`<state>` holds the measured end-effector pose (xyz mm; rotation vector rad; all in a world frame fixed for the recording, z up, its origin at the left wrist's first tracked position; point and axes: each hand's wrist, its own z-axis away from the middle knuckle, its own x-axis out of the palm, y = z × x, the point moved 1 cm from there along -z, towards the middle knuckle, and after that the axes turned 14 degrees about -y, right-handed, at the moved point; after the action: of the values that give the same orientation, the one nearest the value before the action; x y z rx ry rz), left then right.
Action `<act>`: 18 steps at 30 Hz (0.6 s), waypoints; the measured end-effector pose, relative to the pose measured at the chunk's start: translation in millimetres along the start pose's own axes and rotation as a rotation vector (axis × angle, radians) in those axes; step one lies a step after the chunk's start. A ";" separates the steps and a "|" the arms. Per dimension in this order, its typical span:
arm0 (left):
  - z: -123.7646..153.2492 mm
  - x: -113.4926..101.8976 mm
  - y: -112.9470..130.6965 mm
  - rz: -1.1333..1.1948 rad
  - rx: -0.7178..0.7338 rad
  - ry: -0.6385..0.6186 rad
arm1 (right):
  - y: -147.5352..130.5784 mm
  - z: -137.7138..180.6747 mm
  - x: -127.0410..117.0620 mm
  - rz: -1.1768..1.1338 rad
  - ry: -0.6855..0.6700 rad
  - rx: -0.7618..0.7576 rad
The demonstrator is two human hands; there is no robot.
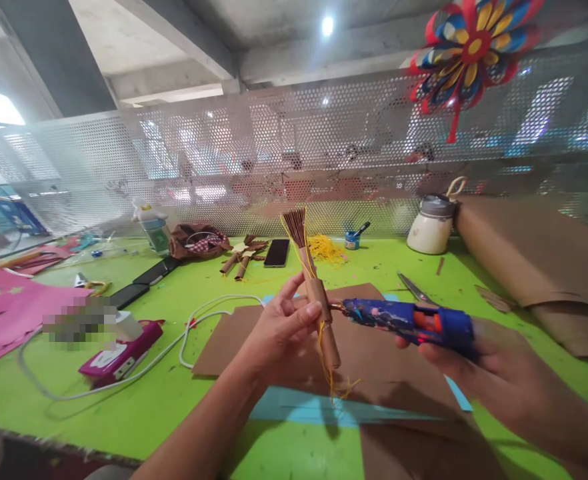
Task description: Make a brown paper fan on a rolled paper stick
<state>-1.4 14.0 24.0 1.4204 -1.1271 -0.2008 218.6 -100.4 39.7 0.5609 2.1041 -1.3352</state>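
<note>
Between the fingers and thumb of my left hand (287, 317) is a rolled brown paper tube (329, 347), tilted, with a pleated fan-like top and yellow thread along it. Loose thread ends (341, 389) dangle at its lower end. My right hand (494, 373) is wrapped around a blue hot glue gun (389, 318). The gun's nozzle points left and meets, or nearly meets, the tube's side just by my left fingertips. Below both hands lie brown paper sheets (234, 347) over light blue paper (314, 408).
Farther back are similar paper figures (241, 260), a phone (277, 253), yellow shreds (325, 248), a small blue jar (353, 240) and a white bottle (427, 227). Scissors (414, 287) lie right of centre. A magenta power strip (119, 357) with a white cable (159, 375) sits at left.
</note>
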 end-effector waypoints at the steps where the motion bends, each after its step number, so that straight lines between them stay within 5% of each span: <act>1: 0.2 0.3 0.0 0.002 0.002 0.005 | -0.4 0.1 0.3 0.006 0.008 -0.002; 18: -0.8 3.9 2.8 -0.056 0.030 -0.051 | -7.0 -0.6 0.0 0.081 0.042 -0.072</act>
<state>-0.3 12.4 28.4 1.4819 -1.1372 -0.2625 214.1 -102.7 44.6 0.6415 2.1305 -1.2076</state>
